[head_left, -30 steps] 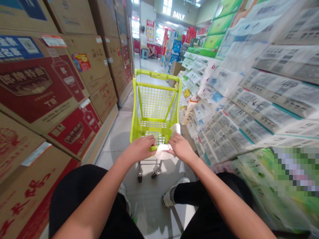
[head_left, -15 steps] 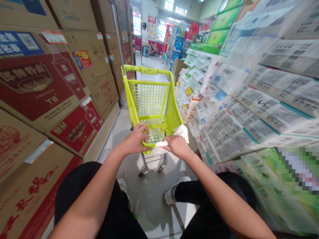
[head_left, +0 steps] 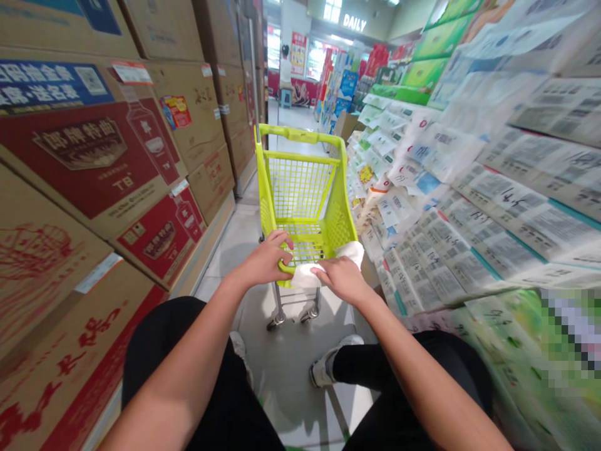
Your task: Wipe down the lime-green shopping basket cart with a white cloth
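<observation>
A lime-green shopping cart (head_left: 300, 188) stands upright between my knees, its near rim towards me. My left hand (head_left: 267, 258) is closed round the near left corner of that rim. On the right part of the same rim, my right hand (head_left: 342, 277) presses a white cloth (head_left: 305, 275) against the plastic, thumb on the near side. The cloth drapes over the edge and also sticks out behind my right fingers. Through the grid, the cart's basket shows no goods. My right fingertips are partly hidden by the cloth.
Stacked cardboard cartons (head_left: 94, 144) line the left side on a low ledge. Packs of tissue paper (head_left: 469, 232) are piled on the right. Beneath the cart are wheels (head_left: 276, 322) on a tiled floor (head_left: 282, 388). A person (head_left: 285, 66) is far back near a blue stool (head_left: 285, 98).
The view has shifted slightly left, so everything sits further right. The cloth now lies spread flatter over the near rim beside my right thumb. My left hand keeps its hold on the corner.
</observation>
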Tool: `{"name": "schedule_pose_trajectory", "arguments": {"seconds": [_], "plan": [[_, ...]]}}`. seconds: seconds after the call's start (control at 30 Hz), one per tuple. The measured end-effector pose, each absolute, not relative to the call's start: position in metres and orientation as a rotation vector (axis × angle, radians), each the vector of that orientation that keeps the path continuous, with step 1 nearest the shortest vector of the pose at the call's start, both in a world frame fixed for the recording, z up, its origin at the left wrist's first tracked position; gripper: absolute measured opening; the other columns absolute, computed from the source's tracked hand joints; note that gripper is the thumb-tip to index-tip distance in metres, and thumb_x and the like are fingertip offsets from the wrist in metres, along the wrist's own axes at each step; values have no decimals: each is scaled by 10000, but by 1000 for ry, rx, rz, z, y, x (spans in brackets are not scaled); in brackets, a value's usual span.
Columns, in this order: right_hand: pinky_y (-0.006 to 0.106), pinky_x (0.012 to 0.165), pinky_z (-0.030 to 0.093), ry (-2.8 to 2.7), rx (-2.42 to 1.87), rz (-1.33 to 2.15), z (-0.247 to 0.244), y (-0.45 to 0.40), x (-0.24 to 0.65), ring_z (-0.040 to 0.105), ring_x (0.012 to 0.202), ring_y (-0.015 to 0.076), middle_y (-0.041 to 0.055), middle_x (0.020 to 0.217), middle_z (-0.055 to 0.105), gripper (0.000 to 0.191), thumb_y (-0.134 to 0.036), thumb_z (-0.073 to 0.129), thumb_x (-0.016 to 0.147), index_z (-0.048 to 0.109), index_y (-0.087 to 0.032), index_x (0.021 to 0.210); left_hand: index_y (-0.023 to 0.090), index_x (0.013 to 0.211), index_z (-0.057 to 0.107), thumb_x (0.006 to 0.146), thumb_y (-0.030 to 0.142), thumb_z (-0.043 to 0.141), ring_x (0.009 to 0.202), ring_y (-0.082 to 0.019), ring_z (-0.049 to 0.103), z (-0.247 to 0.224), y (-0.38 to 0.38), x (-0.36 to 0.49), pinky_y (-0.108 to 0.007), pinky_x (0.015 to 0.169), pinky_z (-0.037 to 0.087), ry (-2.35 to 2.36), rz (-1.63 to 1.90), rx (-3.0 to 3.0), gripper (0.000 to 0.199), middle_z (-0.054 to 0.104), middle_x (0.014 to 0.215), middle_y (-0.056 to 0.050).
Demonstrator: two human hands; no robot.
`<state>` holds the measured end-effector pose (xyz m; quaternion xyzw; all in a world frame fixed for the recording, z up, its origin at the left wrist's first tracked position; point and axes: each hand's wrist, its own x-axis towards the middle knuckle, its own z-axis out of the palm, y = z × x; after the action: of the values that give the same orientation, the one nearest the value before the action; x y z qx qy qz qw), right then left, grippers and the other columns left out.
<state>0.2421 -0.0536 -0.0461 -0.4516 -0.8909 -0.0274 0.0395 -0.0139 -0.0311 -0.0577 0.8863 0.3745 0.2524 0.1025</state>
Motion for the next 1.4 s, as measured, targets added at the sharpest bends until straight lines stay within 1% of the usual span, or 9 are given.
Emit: {"name": "schedule_pose_trajectory", "arguments": {"seconds": [0.23,0.4,0.6,0.73,0.87,1.07,1.17,1.3,1.4], "plan": [[343,844,467,-2728,-1785,130,-22,-51,230,747,959,277,149,990,795,662,-485,224,1101,786,-163,965,198,654,619,738,330,826,1225,-285,485,-56,-27,-19,-443,1073,450,1106,766,2637,260,612,1135,-80],[350,882,456,-2625,-1899,-78,-26,-54,234,747,941,281,183,947,788,620,-375,258,1093,796,-118,922,188,641,621,709,346,858,1219,-297,466,-61,-25,-12,-462,1055,454,1101,774,2624,293,597,1144,-86],[338,805,449,-2500,-1729,-137,-43,-69,184,733,787,243,139,839,782,571,-360,296,1079,793,-157,887,196,815,733,905,234,632,1204,-272,467,-77,-22,10,-457,1074,439,1013,946,2608,141,591,1138,-107],[353,838,436,-2430,-1801,-247,-46,-60,214,722,797,246,147,803,773,531,-358,373,1057,798,-145,820,195,707,692,811,228,730,1242,-278,456,-76,-17,1,-446,1103,431,984,948,2594,116,590,1132,-93],[362,868,420,-2307,-1902,-362,-51,-56,237,711,815,248,165,791,765,508,-317,404,1040,794,-126,777,186,628,621,672,244,834,1279,-308,433,-75,-18,3,-449,1108,438,1034,924,2590,225,578,1142,-89],[346,769,383,-2325,-1643,-286,-62,-66,197,682,735,215,107,773,760,406,-304,457,1010,761,-156,786,196,759,712,830,167,676,1232,-278,453,-83,-21,24,-442,1077,455,1035,967,2633,85,563,1137,-101],[354,802,379,-2312,-1658,-338,-64,-63,214,669,725,218,105,745,751,416,-289,459,1002,752,-159,738,200,728,700,793,169,717,1234,-278,461,-81,-20,19,-443,1089,453,1004,970,2628,74,573,1128,-93],[373,874,374,-2225,-1772,-478,-65,-57,251,659,745,232,124,734,745,414,-265,460,987,756,-142,724,192,635,641,691,283,840,1239,-300,460,-78,-20,18,-463,1104,447,1023,965,2608,226,578,1120,-85],[370,855,360,-2188,-1739,-462,-68,-60,241,651,757,228,116,750,749,401,-265,461,989,752,-153,737,189,642,666,752,286,800,1223,-298,469,-77,-22,27,-456,1072,464,1058,980,2619,198,572,1113,-92]]}}
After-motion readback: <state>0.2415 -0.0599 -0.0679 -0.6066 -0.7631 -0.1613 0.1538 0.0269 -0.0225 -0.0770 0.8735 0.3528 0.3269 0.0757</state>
